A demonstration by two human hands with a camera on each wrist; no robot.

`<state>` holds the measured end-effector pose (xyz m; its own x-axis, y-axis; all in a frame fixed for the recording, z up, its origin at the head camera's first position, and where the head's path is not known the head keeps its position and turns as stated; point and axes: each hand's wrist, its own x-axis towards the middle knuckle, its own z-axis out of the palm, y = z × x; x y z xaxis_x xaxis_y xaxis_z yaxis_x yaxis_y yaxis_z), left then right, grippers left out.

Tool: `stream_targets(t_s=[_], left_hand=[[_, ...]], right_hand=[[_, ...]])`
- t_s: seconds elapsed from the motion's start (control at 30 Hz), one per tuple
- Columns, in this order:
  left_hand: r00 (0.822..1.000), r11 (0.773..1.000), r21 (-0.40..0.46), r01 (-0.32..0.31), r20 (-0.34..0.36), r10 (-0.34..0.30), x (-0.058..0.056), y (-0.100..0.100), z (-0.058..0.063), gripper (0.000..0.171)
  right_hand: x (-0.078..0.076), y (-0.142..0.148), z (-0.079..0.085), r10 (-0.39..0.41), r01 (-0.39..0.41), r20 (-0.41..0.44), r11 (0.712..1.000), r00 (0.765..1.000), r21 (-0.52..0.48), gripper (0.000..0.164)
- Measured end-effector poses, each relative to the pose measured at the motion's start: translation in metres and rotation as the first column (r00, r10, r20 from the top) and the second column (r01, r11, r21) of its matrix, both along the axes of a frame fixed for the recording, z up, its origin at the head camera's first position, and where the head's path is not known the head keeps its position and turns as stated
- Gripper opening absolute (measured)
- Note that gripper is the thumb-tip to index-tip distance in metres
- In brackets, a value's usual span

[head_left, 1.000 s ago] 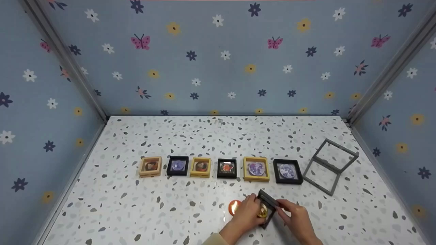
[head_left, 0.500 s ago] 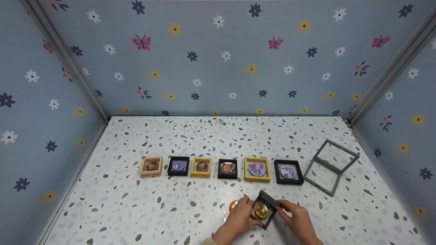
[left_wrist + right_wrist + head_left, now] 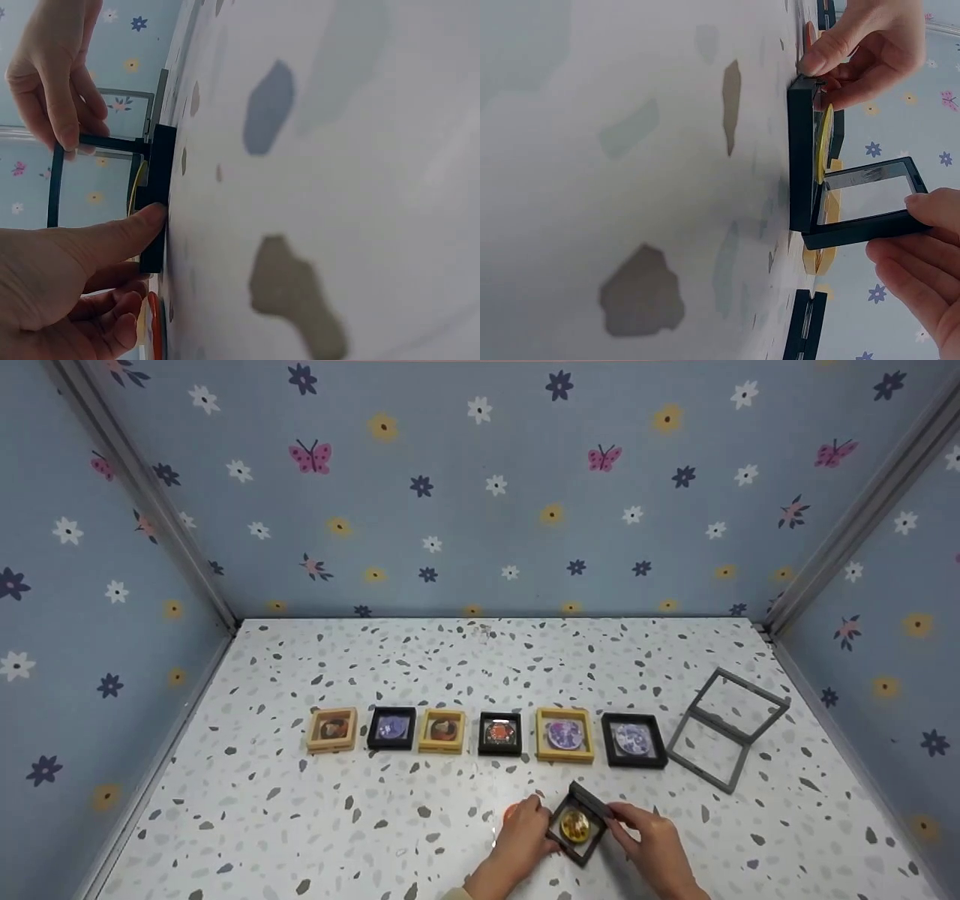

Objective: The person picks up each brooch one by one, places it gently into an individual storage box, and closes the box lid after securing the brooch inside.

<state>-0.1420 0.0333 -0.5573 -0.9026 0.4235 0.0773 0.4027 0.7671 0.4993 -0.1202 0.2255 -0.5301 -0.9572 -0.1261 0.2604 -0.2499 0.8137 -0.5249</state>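
A small black floating display frame (image 3: 582,856) stands half open on the table in front of me, its lid tilted up. On the clear film in its base lies a round gold badge (image 3: 575,826). My left hand (image 3: 517,837) holds the left edge of the base, the thumb (image 3: 135,230) along its side in the left wrist view. The raised lid (image 3: 877,225) is pinched at its edge between the thumb and fingers of my right hand (image 3: 654,840). An orange round badge (image 3: 509,812) peeks out behind my left hand, mostly hidden.
Behind runs a row of several closed display frames, among them a beige one (image 3: 331,746), a yellow one (image 3: 587,735) and a black one (image 3: 662,742), each with a round badge. A larger grey frame (image 3: 720,725) stands open at the right. Flowered panels (image 3: 480,510) enclose the speckled table.
My left hand has drawn left off the gold badge to the base's edge, uncovering the badge and covering more of the orange one. The right hand keeps hold of the lid.
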Motion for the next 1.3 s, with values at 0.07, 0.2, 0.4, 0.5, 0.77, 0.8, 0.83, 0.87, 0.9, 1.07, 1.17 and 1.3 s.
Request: stream_targets(t_s=[0.07, 0.2, 0.4, 0.5, 0.77, 0.8, 0.83, 0.87, 0.9, 1.07, 1.17, 1.3], left_hand=[[1.0, 1.0, 0.012, -0.003, 0.03, 0.002, -0.002, 0.0, 0.0, 0.028], [0.998, 1.0, 0.029, -0.001, 0.067, -0.001, -0.003, -0.001, 0.0, 0.028], [0.999, 0.999, 0.044, 0.003, 0.043, -0.005, -0.003, -0.002, -0.001, 0.027], [1.0, 0.998, 0.056, 0.005, -0.006, -0.005, -0.004, -0.003, -0.004, 0.027], [0.997, 0.996, 0.089, 0.01, -0.075, -0.004, -0.003, -0.005, -0.008, 0.028], [0.998, 0.996, 0.092, 0.012, -0.067, -0.005, -0.003, -0.005, -0.008, 0.028], [0.998, 0.996, 0.093, 0.011, -0.06, -0.005, -0.003, -0.005, -0.007, 0.028], [0.998, 0.996, 0.093, 0.012, -0.055, -0.007, -0.003, -0.005, -0.007, 0.028], [0.998, 0.996, 0.091, 0.012, -0.057, -0.007, -0.004, -0.005, -0.007, 0.028], [0.995, 0.995, 0.097, 0.012, -0.098, -0.002, -0.003, -0.005, -0.009, 0.027], [0.993, 0.995, 0.098, 0.009, -0.114, 0.002, -0.003, -0.005, -0.009, 0.027], [0.998, 0.996, 0.088, 0.004, -0.068, 0.002, -0.003, -0.005, -0.008, 0.027]], right_hand=[[0.001, 0.0, 0.0, 0.009, -0.008, -0.015, 1.0, 1.0, 0.012, 0.016], [0.004, -0.001, -0.001, 0.04, -0.038, -0.056, 0.999, 0.998, 0.035, 0.017], [0.011, -0.004, -0.004, 0.098, -0.092, -0.122, 0.994, 0.988, 0.056, 0.023], [0.013, -0.005, -0.005, 0.131, -0.122, -0.161, 0.991, 0.978, 0.063, 0.025], [0.017, -0.008, -0.008, 0.207, -0.188, -0.211, 0.976, 0.955, 0.107, 0.025], [0.018, -0.008, -0.009, 0.216, -0.195, -0.212, 0.974, 0.953, 0.114, 0.025], [0.018, -0.009, -0.009, 0.226, -0.203, -0.212, 0.971, 0.951, 0.123, 0.025], [0.018, -0.009, -0.009, 0.233, -0.209, -0.208, 0.969, 0.95, 0.133, 0.025], [0.018, -0.01, -0.01, 0.244, -0.217, -0.208, 0.965, 0.947, 0.145, 0.025], [0.018, -0.012, -0.011, 0.296, -0.256, -0.194, 0.945, 0.935, 0.203, 0.024], [0.016, -0.013, -0.012, 0.326, -0.282, -0.19, 0.932, 0.926, 0.226, 0.023], [0.014, -0.015, -0.014, 0.366, -0.32, -0.189, 0.918, 0.911, 0.234, 0.022]])
